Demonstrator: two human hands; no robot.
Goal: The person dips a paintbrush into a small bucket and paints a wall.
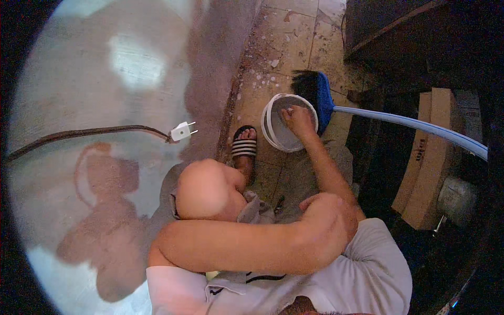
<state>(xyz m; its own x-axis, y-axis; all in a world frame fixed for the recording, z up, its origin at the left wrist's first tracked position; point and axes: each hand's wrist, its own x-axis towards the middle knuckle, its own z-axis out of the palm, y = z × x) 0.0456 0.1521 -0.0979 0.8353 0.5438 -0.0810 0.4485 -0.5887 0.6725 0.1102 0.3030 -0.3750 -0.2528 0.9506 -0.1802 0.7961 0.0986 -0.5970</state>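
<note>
My right hand (pixel 300 120) reaches over a white plastic bucket (pixel 266 128), its fingers curled inside the rim. A small white thing (pixel 290 110) shows at the fingertips, too small to name. The bucket has grey contents (pixel 281 132); whether liquid or paste I cannot tell. My left arm is folded across my body in front of my bent knee (pixel 202 189). My left hand (pixel 328 214) lies against my right arm near the elbow, its fingers mostly hidden.
A broom (pixel 323 94) with black bristles and a pale blue handle (pixel 413 124) lies right of the bucket. On the left, a white two-pin plug (pixel 182 132) hangs on a dark cord (pixel 94 130) by the wall (pixel 130 106). Cardboard (pixel 427 165) stands right; white spots mark the tiled floor (pixel 283 43).
</note>
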